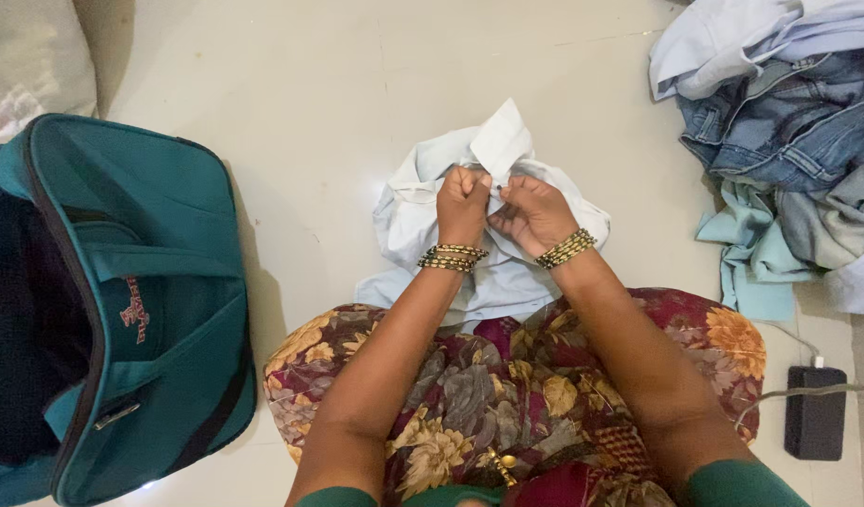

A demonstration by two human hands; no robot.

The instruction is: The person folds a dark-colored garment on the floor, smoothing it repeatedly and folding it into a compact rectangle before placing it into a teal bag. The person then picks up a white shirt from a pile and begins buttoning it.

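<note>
While left hand (462, 201) and right hand (535, 212) pinch the pale blue shirt (423, 221) front, bunched beneath them before the knees: apparently buttoning; next calls for aligning the adjacent placket, open teal duffel bag (160, 282) well left.

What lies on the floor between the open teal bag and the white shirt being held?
Nothing: in the head view, only bare pale floor separates teal bag from white shirt.

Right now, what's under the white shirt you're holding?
Under the shirt lie bare floor and, at its near edge, the floral lap. Both hands grip its middle; anything beneath the bunched cloth is covered.
</note>
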